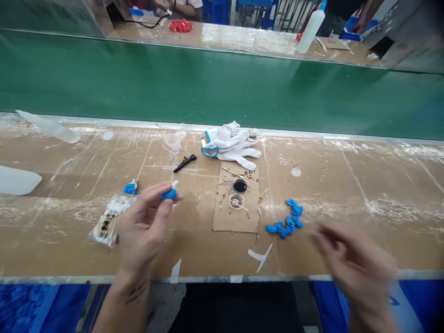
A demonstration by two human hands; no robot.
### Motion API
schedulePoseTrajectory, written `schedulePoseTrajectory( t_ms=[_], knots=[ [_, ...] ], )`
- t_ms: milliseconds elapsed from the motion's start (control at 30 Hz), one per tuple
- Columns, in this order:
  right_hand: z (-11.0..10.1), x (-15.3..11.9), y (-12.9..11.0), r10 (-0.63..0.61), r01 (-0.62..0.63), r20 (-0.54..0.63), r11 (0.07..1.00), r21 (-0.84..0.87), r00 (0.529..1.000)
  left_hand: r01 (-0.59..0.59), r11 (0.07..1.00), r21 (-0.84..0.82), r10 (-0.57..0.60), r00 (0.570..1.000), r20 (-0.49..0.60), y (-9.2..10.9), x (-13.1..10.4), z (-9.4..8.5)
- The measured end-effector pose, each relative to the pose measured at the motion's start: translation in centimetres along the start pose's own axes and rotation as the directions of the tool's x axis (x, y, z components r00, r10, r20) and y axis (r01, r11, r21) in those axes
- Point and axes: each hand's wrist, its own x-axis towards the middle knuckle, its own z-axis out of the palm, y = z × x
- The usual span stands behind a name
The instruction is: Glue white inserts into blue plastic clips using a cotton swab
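My left hand (147, 222) is closed, pinching a small blue piece with a white part (169, 194) between thumb and fingers. Over the right side of the table, my right hand (357, 259) is smeared by motion, so whether it holds anything is unclear. Left of it lies a loose cluster of small blue pieces (290, 221). Another blue and white piece (131, 187) rests beyond my left hand, near a clear bag of cotton swabs (108, 222). On a stained cardboard piece (222, 219) stand a small cup of black liquid (239, 186) and a clear cup (237, 201) with a swab across it.
White gloves with blue cuffs (234, 144) lie behind the cardboard, beside a black tool-like part (185, 163) and a clear cup (173, 142). A green belt (222, 88) runs beyond the table. Across it are red pieces (181, 25), a bottle (312, 30) and other people.
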Motion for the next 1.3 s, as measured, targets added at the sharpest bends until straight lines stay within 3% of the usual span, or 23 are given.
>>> schedulePoseTrajectory(
  t_ms=[100, 167, 267, 400, 567, 667, 967, 1300],
  knots=[
    [5.2, 2.8, -1.8, -0.175, 0.154, 0.202, 0.981, 0.116, 0.964, 0.097, 0.952, -0.290, -0.086, 0.995, 0.051, 0.3, -0.7, 2.6],
    [7.7, 4.2, -2.7, -0.199, 0.167, 0.247, 0.975, 0.144, 0.948, 0.120, 0.938, -0.326, -0.095, 0.991, 0.090, 0.1, -0.8, 3.8],
    [9.3, 5.2, -3.2, -0.198, 0.157, 0.266, 0.973, 0.168, 0.943, 0.181, 0.917, -0.356, -0.141, 0.981, 0.134, 0.0, -1.0, 4.9],
    [9.1, 5.5, -3.4, -0.229, 0.191, 0.293, 0.970, 0.152, 0.928, 0.220, 0.913, -0.342, -0.164, 0.969, 0.187, 0.3, -1.5, 5.4],
    [8.1, 5.9, -3.3, -0.243, 0.208, 0.428, 0.970, 0.129, 0.870, 0.142, 0.944, -0.297, -0.110, 0.987, 0.121, 0.2, -1.7, 5.5],
    [8.2, 5.9, -3.0, -0.278, 0.241, 0.434, 0.960, 0.140, 0.857, 0.137, 0.952, -0.276, -0.110, 0.988, 0.110, 0.1, -1.7, 5.5],
    [10.5, 6.7, -4.1, -0.311, 0.251, 0.248, 0.936, 0.247, 0.917, 0.237, 0.934, -0.267, -0.207, 0.969, 0.136, 0.6, -1.9, 5.4],
    [10.3, 6.9, -3.3, -0.332, 0.275, 0.235, 0.930, 0.244, 0.913, 0.179, 0.951, -0.252, -0.122, 0.966, 0.227, -0.1, -2.7, 5.4]
  ],
)
